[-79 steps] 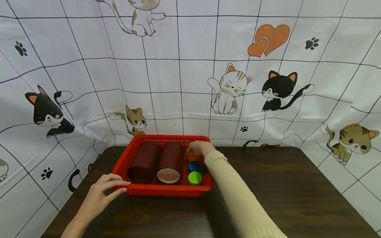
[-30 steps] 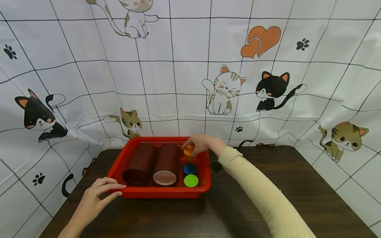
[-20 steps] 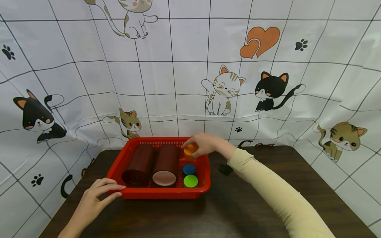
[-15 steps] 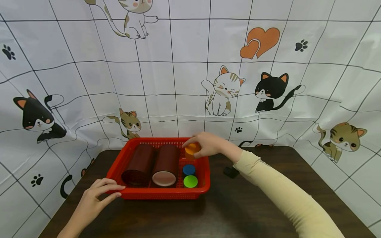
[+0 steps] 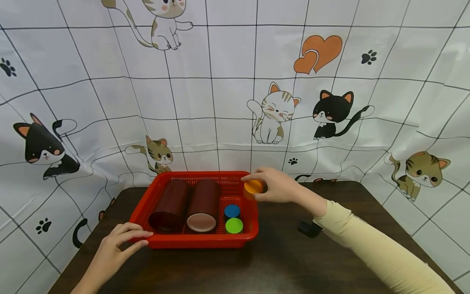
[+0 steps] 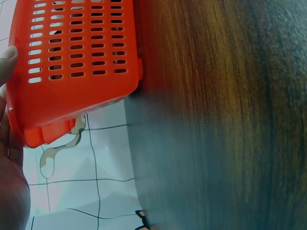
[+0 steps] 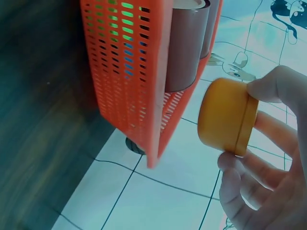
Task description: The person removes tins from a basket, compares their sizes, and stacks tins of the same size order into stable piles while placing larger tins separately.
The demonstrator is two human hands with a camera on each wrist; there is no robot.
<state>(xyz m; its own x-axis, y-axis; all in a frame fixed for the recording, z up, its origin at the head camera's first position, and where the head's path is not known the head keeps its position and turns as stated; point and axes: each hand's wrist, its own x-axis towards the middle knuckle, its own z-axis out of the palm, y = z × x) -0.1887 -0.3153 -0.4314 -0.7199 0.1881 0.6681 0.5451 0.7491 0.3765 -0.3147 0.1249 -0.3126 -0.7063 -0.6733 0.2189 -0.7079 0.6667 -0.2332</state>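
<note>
A red plastic basket [image 5: 196, 241] with slotted walls stands on the dark wooden table. My left hand [image 5: 114, 249] grips its front left corner; the left wrist view shows the thumb on the rim and fingers behind it. With thumb and fingertips, my right hand [image 5: 282, 187] pinches a small round orange jar [image 7: 223, 115] by one end, raised at the basket's right rim. Inside the basket lie two large dark brown cylinders [image 5: 203, 198], side by side. A blue-topped jar [image 5: 232, 210] and a green-topped one [image 5: 234, 225] stand in the right part.
Dark wood table [image 5: 352, 228] extends to the right of the basket and in front of it. A white sheet [image 5: 235, 102] printed with cats and grid lines hangs behind and along both sides. A small black block [image 5: 310, 228] shows beneath the right wrist.
My right hand has lifted the orange jar from the basket's back right part and carried it rightward to the right rim. The left hand has kept its grip on the corner.
</note>
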